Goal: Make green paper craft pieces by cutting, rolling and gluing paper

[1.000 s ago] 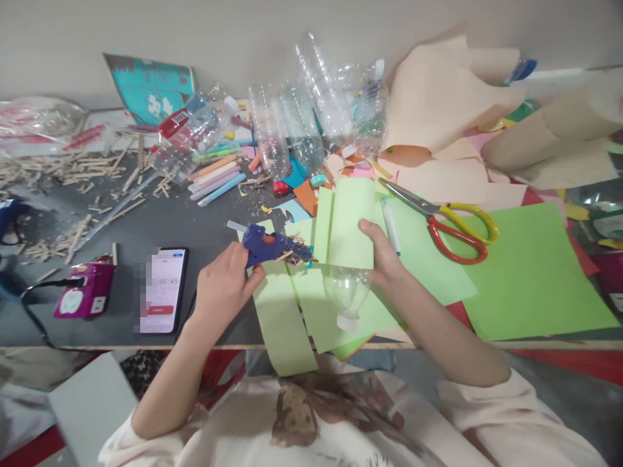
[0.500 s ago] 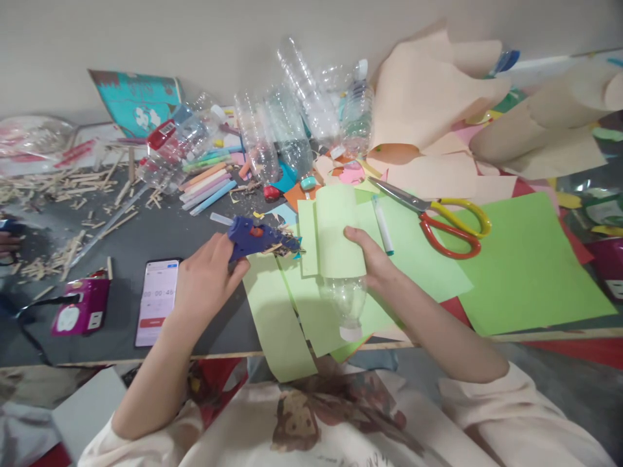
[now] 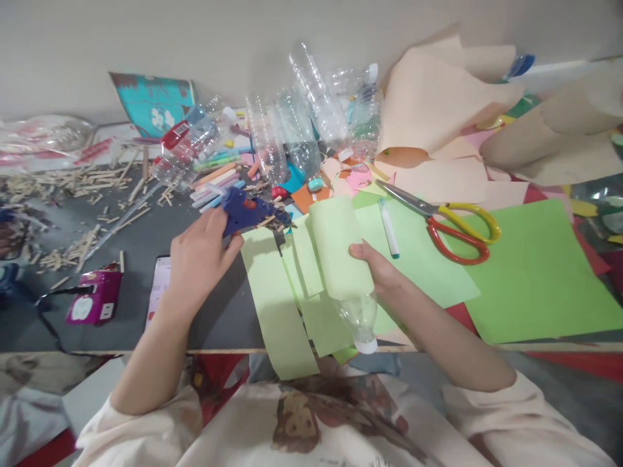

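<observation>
My left hand [image 3: 202,256] is closed around a blue glue gun [image 3: 246,211], whose nozzle end, covered in bits of debris, points right. A clear glue stick juts from its back. In my right hand [image 3: 377,269] is a clear plastic bottle [image 3: 360,314], tilted, with its white cap toward me. Pale green paper [image 3: 338,246] wraps the bottle's body, and a loose flap of it sticks out on the left, near the nozzle. My right thumb presses on the paper. Pale green sheets [image 3: 280,311] lie underneath.
Large scissors [image 3: 452,227] and a marker [image 3: 388,228] lie to the right on green paper [image 3: 549,272]. Several clear bottles [image 3: 296,133] stand at the back beside brown paper rolls [image 3: 438,104]. Wooden bits, a magenta box [image 3: 95,297] and a phone [image 3: 158,285] are on the left.
The bottle's cap end has swung to the right, so the bottle is now more tilted. My left hand has moved the glue gun slightly up and left, away from the paper flap.
</observation>
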### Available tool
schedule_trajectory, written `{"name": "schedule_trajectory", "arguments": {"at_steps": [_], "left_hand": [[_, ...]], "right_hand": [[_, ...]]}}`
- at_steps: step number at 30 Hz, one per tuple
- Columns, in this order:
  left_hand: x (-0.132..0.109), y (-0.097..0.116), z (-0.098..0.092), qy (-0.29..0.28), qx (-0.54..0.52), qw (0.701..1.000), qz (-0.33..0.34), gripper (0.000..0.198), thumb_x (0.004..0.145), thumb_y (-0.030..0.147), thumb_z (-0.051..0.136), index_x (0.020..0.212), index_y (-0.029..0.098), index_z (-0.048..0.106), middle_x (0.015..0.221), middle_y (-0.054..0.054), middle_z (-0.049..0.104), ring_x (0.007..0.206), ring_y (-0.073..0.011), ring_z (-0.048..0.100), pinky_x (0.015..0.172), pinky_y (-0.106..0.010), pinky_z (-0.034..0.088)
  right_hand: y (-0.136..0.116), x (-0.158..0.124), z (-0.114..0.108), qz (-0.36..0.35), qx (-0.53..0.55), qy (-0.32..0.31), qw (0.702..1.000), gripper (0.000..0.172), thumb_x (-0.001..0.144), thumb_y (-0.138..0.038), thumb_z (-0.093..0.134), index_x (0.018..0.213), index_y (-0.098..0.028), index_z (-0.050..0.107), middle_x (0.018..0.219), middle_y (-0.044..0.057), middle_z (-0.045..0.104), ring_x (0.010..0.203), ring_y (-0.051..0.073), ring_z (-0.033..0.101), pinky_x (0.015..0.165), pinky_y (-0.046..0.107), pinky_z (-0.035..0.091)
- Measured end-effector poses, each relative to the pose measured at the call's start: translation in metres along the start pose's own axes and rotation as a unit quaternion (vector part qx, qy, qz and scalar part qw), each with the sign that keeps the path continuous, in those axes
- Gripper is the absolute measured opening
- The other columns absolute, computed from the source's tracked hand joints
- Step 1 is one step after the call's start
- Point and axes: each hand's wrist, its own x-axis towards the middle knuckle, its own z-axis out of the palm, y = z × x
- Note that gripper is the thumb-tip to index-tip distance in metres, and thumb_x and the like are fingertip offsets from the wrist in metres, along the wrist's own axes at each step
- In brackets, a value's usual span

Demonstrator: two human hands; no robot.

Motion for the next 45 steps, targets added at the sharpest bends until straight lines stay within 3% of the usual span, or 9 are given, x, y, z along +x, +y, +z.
{"name": "schedule_trajectory", "arguments": {"at_steps": [6, 9, 12, 18, 28, 38, 45], "left_hand": [[-0.001, 0.000, -0.002, 0.067, -0.017, 0.989, -0.131, 0.023, 0.080, 0.041, 0.046, 0.093, 0.024, 0.052, 0.083, -0.002, 0.062, 0.084, -0.0249, 0.066, 0.061, -0.034, 0.039], [-0.010, 0.002, 0.003, 0.089, -0.054, 0.983, -0.152, 0.035, 0.078, 0.051, 0.050, 0.099, 0.024, 0.052, 0.084, -0.001, 0.063, 0.087, -0.0260, 0.067, 0.067, -0.038, 0.045], [-0.021, 0.007, 0.012, 0.080, -0.062, 0.986, -0.134, 0.035, 0.072, 0.051, 0.056, 0.093, 0.022, 0.056, 0.084, -0.006, 0.064, 0.089, -0.0294, 0.067, 0.069, -0.039, 0.049], [-0.034, 0.011, 0.026, -0.025, -0.051, 0.995, -0.083, 0.021, 0.069, 0.036, 0.058, 0.082, 0.020, 0.056, 0.077, -0.008, 0.063, 0.081, -0.0300, 0.066, 0.067, -0.036, 0.048], [-0.039, -0.008, 0.039, -0.003, -0.037, 0.997, 0.061, 0.026, 0.082, 0.036, 0.051, 0.098, 0.015, 0.054, 0.081, -0.010, 0.065, 0.078, -0.0270, 0.067, 0.060, -0.030, 0.045], [-0.034, -0.007, 0.036, -0.020, -0.024, 0.997, 0.066, 0.025, 0.083, 0.032, 0.047, 0.099, 0.014, 0.055, 0.085, -0.012, 0.066, 0.083, -0.0270, 0.066, 0.065, -0.030, 0.046], [-0.029, -0.003, 0.030, -0.055, -0.027, 0.998, 0.022, 0.023, 0.081, 0.029, 0.045, 0.096, 0.015, 0.055, 0.087, -0.011, 0.065, 0.089, -0.0270, 0.065, 0.072, -0.030, 0.047]], "right_hand": [[-0.002, -0.002, 0.002, -0.019, -0.022, 0.020, 0.999, 0.034, 0.054, -0.044, 0.074, 0.078, -0.021, 0.066, 0.075, 0.005, 0.073, 0.066, 0.021, 0.067, 0.057, 0.031, 0.054], [-0.001, 0.002, 0.001, -0.026, -0.009, 0.057, 0.998, 0.033, 0.053, -0.044, 0.075, 0.074, -0.020, 0.067, 0.069, 0.004, 0.072, 0.062, 0.020, 0.066, 0.055, 0.030, 0.054], [0.001, 0.006, -0.001, -0.036, 0.018, 0.079, 0.996, 0.035, 0.053, -0.045, 0.076, 0.075, -0.019, 0.067, 0.071, 0.004, 0.073, 0.067, 0.022, 0.068, 0.060, 0.032, 0.055], [0.000, 0.006, -0.002, -0.040, 0.015, 0.097, 0.994, 0.039, 0.057, -0.049, 0.073, 0.082, -0.020, 0.068, 0.076, 0.004, 0.073, 0.074, 0.024, 0.069, 0.070, 0.038, 0.056], [0.000, 0.007, -0.005, -0.031, 0.008, 0.098, 0.995, 0.036, 0.058, -0.051, 0.073, 0.077, -0.021, 0.064, 0.073, 0.004, 0.070, 0.080, 0.026, 0.068, 0.076, 0.040, 0.056], [-0.003, 0.004, -0.001, -0.005, 0.020, 0.106, 0.994, 0.033, 0.056, -0.049, 0.073, 0.074, -0.023, 0.065, 0.077, 0.005, 0.071, 0.084, 0.028, 0.069, 0.078, 0.044, 0.058], [0.000, 0.006, -0.006, -0.013, 0.007, 0.069, 0.998, 0.037, 0.054, -0.049, 0.075, 0.075, -0.020, 0.064, 0.071, 0.004, 0.071, 0.073, 0.024, 0.069, 0.067, 0.036, 0.058]]}}
